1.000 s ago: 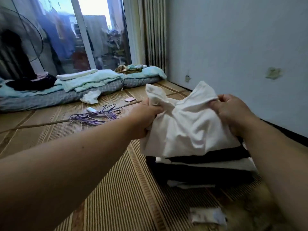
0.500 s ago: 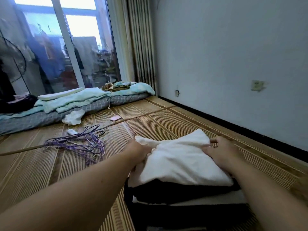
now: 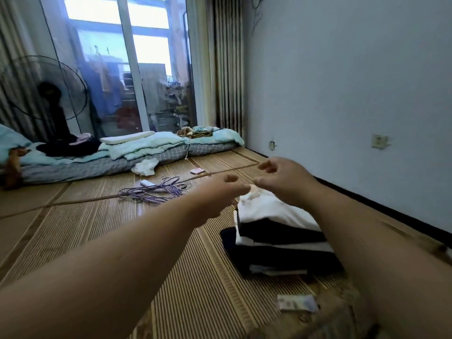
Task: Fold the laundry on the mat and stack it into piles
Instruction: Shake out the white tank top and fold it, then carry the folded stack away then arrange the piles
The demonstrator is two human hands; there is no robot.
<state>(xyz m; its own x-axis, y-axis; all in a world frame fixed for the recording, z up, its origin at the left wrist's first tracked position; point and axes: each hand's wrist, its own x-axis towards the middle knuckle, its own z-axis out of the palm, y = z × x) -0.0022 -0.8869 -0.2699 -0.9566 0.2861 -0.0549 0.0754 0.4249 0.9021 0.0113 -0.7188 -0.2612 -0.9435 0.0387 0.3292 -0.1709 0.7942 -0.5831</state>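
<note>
Both arms are stretched straight out in front, forearms bare, reaching over the stack. The left hand (image 3: pixel 220 194) is turned thumb-up with the fingers loosely bent and pointing to the right, and there's nothing in it. The right hand (image 3: pixel 281 182) sits a bit higher and further out, palm facing down and left, fingers spread and relaxed, also empty. The fingertips of the two hands are near each other but don't touch. Both hover just over the back edge of the pile. I honestly can't tell if the left fingertips are brushing the top cloth or just floating above it.

The pile of folded laundry (image 3: pixel 276 243) sits on the woven straw mat (image 3: pixel 195 277), right of centre and partly hidden by the right forearm. It's alternating dark and white layers, with a white folded piece (image 3: pixel 264 209) lying on top, a little rumpled at its far end.

As for writing: there's a small flat packet (image 3: pixel 297 302) on the mat close to the camera with some print on it, but it's too blurry to read.

Further back there's a tangle of thin purple wires (image 3: pixel 151 192), a crumpled white cloth (image 3: pixel 145 166) next to a floor mattress (image 3: pixel 97 165) with pale green bedding, and a standing fan (image 3: pixel 46 94) by the glass door.
</note>
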